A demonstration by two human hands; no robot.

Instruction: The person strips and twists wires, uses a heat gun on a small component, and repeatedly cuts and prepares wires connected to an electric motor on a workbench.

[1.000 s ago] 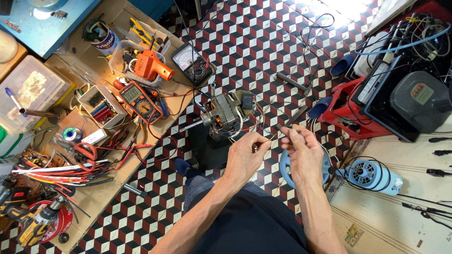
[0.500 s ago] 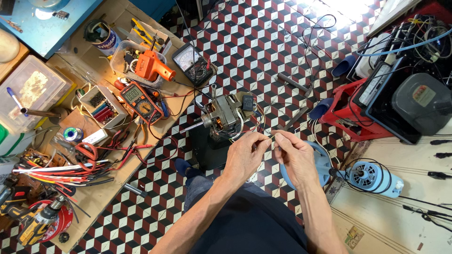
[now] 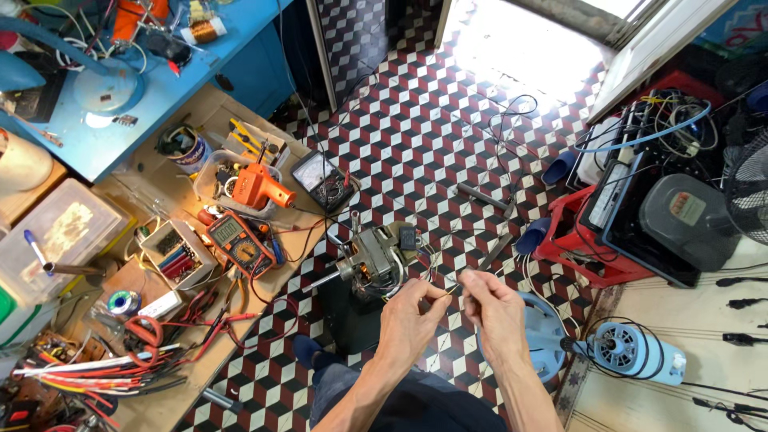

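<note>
To your left you have an orange drill [image 3: 258, 186], an orange multimeter [image 3: 232, 237] and a solder spool [image 3: 122, 302] on the wooden board [image 3: 160, 400]; to your right, a red crate [image 3: 572, 248] and a pale blue fan motor [image 3: 632, 352].

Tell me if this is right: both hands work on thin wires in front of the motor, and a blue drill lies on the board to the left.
Not quite. In the head view the drill is orange, not blue. The rest holds: both hands, left and right, pinch thin wires before the motor.

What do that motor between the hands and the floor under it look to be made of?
Motor: seemingly bare grey metal with a dull sheen, and coppery windings showing inside. Floor: probably glazed tile, with a red, white and black cube pattern that shines where daylight hits it.
</note>
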